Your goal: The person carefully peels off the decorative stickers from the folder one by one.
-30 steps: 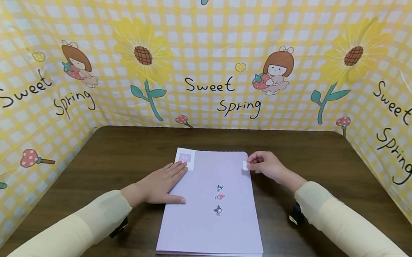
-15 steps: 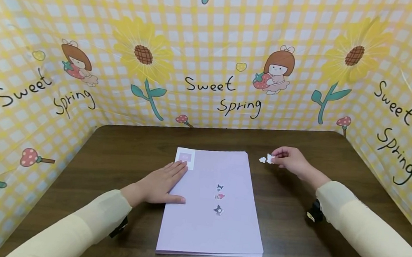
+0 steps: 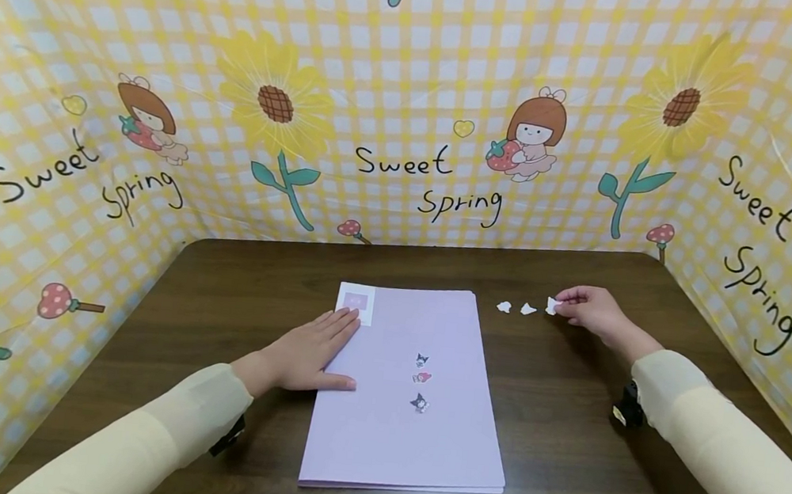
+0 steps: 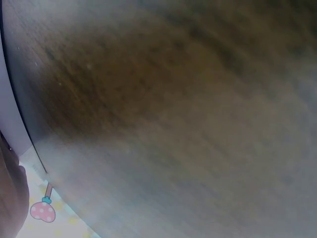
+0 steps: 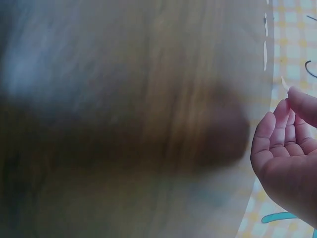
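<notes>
A lilac folder [image 3: 392, 437] lies on the table. My left hand [image 3: 310, 354] rests flat with spread fingers on its left side, over the lower part of a small white card [image 3: 369, 298] at the top left corner. Three small cartoon stickers [image 3: 422, 377] form a column on the folder. Beyond the folder's top right corner, my right hand [image 3: 593, 314] pinches a small white cutout [image 3: 551, 306] between thumb and fingers; the right wrist view shows this cutout [image 5: 285, 84] edge-on. Two other white cutouts [image 3: 528, 309] lie in a row to its left.
The dark wooden table [image 3: 235, 279] is bordered at the back and sides by a yellow checked cloth [image 3: 412, 81] with printed flowers and figures. A dark device is strapped under each wrist.
My right hand has moved right, off the folder's edge and along the table. Two white cutouts now lie apart on the wood, and it pinches another. My left hand has stayed in place.
</notes>
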Motion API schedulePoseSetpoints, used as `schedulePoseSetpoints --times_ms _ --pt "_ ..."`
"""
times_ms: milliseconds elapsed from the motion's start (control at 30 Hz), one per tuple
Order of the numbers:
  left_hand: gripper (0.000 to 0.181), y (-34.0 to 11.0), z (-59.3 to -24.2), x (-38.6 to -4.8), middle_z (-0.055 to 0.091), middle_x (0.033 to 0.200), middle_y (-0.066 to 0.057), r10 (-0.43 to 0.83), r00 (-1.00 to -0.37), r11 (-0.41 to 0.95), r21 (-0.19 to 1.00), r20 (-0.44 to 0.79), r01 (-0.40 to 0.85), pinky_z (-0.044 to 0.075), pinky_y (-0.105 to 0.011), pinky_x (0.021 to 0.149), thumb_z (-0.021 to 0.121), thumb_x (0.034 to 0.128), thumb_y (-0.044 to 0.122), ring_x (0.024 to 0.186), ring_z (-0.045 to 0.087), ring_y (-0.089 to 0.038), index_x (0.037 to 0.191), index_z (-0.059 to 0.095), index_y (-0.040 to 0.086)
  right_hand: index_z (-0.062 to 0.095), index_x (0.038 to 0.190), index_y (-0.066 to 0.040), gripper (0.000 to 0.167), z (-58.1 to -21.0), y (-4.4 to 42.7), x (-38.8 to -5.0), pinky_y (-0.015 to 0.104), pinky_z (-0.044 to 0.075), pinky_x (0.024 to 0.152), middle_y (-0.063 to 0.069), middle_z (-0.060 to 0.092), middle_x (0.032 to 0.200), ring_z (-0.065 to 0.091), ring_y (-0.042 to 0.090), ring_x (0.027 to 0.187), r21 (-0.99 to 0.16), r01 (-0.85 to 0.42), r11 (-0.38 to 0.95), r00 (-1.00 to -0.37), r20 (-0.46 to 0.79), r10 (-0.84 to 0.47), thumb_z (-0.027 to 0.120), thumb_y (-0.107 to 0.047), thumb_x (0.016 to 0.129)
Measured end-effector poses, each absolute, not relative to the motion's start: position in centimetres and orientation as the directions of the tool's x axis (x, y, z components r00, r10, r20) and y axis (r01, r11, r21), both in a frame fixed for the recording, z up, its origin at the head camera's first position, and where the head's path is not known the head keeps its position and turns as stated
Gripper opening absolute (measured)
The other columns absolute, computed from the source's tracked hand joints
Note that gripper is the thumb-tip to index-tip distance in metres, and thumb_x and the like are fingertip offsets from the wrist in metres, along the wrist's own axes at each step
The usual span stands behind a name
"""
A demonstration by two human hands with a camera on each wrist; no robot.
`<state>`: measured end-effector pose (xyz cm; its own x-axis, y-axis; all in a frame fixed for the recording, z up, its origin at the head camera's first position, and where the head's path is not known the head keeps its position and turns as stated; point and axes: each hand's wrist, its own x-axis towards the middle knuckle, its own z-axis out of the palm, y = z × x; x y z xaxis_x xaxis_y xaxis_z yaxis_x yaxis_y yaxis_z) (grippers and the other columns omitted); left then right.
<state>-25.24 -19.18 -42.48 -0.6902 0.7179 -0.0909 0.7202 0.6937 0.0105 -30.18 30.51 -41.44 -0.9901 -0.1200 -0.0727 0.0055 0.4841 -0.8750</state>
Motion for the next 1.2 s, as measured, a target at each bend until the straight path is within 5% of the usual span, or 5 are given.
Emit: schedulePoseSetpoints --times_ms 200,1200 --pt "0.105 -19.2 -42.4 -25.2 0.011 0.161 -0.014 0.716 -0.691 0.695 0.011 -0.094 0.719 0.009 -0.041 0.117 0.032 0.0861 0.080 0.147 0.005 -0.026 0.154 0.017 0.001 0.056 0.115 0.015 0.032 -41.9 31.0 -30.5 0.027 0.049 0.068 0.003 0.066 0.090 0.057 0.011 0.079 -0.856 0.011 0.516 -0.992 -0.076 -0.104 0.064 -0.007 0.093" --pt "0.105 -19.1 -42.3 -25.1 0.010 0.161 -0.013 0.706 -0.700 0.704 0.005 -0.106 0.710 0.009 -0.042 0.117 0.033 0.0856 0.080 0.147 0.005 -0.026 0.154 0.017 0.002 0.062 0.101 0.010 0.022 -43.1 30.4 -31.2 0.025 0.045 0.065 0.011 0.063 0.087 0.054 0.017 0.076 -0.754 -0.062 0.654 -0.994 -0.016 -0.112 0.070 -0.006 0.087"
